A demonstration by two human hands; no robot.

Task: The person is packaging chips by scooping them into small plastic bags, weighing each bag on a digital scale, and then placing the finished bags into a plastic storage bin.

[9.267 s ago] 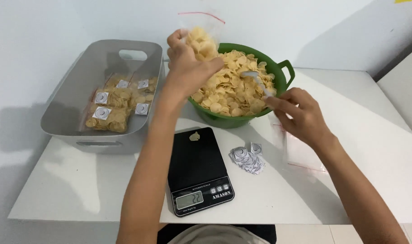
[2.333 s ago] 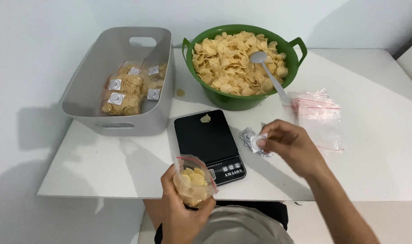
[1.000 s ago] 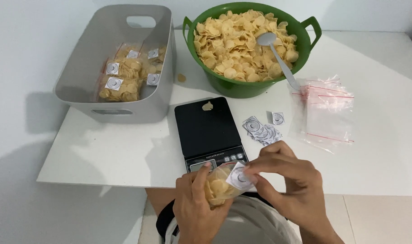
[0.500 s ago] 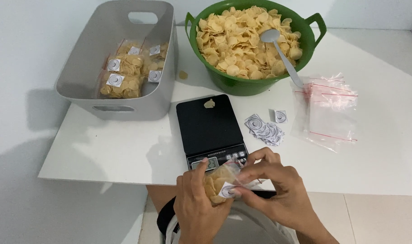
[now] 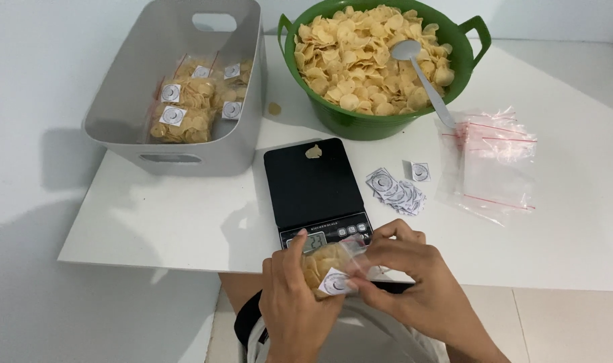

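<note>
Both hands hold a small clear bag of yellow chips (image 5: 324,263) just in front of the table's near edge. My left hand (image 5: 289,309) cups the bag from below and the left. My right hand (image 5: 414,282) grips its right side, fingertips on the bag's top and thumb by a round white label (image 5: 334,283) that sits on the bag's front. Just beyond the bag lies a black kitchen scale (image 5: 313,191) with one loose chip (image 5: 313,152) on its platform.
A green bowl (image 5: 370,124) heaped with chips holds a white spoon (image 5: 424,74). A grey bin (image 5: 242,128) at the back left contains several labelled chip bags (image 5: 185,111). Loose labels (image 5: 395,191) and empty zip bags (image 5: 494,165) lie right of the scale.
The label went from my right fingertips onto the bag's front. Both hands stayed at the table edge, and the bag shifted only slightly.
</note>
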